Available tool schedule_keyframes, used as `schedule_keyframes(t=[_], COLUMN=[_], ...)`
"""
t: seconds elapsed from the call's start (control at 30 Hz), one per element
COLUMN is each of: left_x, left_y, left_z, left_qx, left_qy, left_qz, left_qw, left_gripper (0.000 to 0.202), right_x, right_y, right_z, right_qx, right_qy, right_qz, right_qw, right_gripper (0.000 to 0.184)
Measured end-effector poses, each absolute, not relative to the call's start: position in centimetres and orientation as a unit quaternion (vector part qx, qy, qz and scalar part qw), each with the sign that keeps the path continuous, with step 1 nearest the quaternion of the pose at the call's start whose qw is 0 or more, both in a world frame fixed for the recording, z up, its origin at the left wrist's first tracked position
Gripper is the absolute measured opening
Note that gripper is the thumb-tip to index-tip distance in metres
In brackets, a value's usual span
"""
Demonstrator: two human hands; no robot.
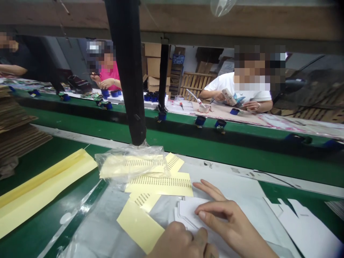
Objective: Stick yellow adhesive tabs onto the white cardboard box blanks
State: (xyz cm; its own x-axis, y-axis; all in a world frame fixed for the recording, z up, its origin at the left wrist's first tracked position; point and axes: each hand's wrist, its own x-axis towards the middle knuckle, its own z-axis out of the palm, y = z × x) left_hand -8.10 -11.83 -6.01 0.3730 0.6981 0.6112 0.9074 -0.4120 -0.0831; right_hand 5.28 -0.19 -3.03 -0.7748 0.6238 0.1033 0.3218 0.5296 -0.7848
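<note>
A small stack of die-cut white cards [185,211] lies in front of me on a grey plastic sheet [231,175]. My right hand [228,218] has its thumb and index finger pinched together at the top card's right edge, while other fingers stretch forward. Just left of it, my left hand [185,242] is closed over the near side of the stack; its fingers curl under, and what they hold is hidden. Yellow label sheets [161,182] with rows of dark print lie beyond the cards. A clear plastic bag [131,161] covers some of them.
A long yellow strip [48,190] lies at left, near stacked cardboard [18,122]. Flat white card blanks [309,225] are at right. Beyond a black post [127,71], a green conveyor [182,139] carries blue parts [200,121]. Several co-workers sit across it.
</note>
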Motion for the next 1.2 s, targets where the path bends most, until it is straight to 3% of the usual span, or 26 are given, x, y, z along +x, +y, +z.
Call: schedule_keyframes(t=[0.43,0.7,1.2], left_x=[-8.1,-8.3,-8.5], left_y=[-11.7,-11.8,-11.7], left_z=[-5.8,-5.9,-4.6], left_qx=[-0.801,-0.801,-0.815], left_qy=[-0.498,-0.501,-0.494], left_qz=[-0.282,-0.276,-0.233], left_qw=[0.177,0.177,0.191], left_gripper=[0.022,0.023,0.02], right_x=[5.1,4.8,4.5], right_y=[-0.4,-0.4,-0.7], right_z=[-3.2,-3.2,-3.8], right_qx=[-0.276,-0.343,-0.359], right_qy=[-0.866,-0.816,-0.819], right_qz=[0.375,0.447,0.422], right_qw=[0.18,0.129,0.147], right_gripper=[0.025,0.023,0.02])
